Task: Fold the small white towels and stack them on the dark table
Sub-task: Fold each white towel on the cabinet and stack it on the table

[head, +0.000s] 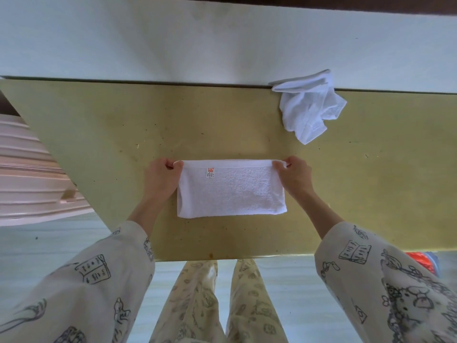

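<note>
A small white towel (232, 191) lies folded in half on the olive-yellow table (103, 134), a small red-and-white label near its far left corner. My left hand (162, 177) pinches the towel's far left corner. My right hand (294, 174) pinches the far right corner. Both corners sit on the towel's far edge, low over the table. A second white towel (309, 107) lies crumpled at the table's far right, against the wall.
A pale wall (197, 40) runs along the table's far edge. A pink ribbed plastic object (29, 174) stands left of the table. Something red (422, 263) shows below the table's near right edge. My patterned trouser legs (220, 300) are below the near edge.
</note>
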Demonstrator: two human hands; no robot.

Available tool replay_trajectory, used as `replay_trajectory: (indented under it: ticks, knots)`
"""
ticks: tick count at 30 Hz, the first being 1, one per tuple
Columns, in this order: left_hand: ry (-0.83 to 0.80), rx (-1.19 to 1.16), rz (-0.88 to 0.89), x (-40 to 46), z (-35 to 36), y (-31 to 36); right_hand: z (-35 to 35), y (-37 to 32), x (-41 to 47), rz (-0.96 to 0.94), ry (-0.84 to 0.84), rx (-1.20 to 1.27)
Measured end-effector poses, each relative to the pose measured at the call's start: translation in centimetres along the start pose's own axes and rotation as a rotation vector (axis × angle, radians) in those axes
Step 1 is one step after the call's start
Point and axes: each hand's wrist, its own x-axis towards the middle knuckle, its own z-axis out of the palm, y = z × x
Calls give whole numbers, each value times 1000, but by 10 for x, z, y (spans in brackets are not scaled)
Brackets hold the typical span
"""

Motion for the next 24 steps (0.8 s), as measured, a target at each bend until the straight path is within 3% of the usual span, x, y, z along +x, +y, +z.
replay_trajectory:
  ticks: [5,11,13,15,18,20,24]
  knots:
    - [34,53,15,0,2,-1,1,1,0,-16,-6,-27]
    - [103,115,34,-8,-6,-7,-4,2,-6,-14,73,151]
    - [223,194,108,-16,-7,-10,-6,2,-11,-8,130,256]
    - [342,369,319,-28,0,-17,-4,5,-19,-26,216,311]
    - [316,484,669,-51,29,-24,8,14,-34,-306,348,145]
    - [237,538,810,-56,52,-31,27,19,-45,-561,333,2]
    - [155,646,819,-44,81,-40,67,24,-52,-861,178,-246]
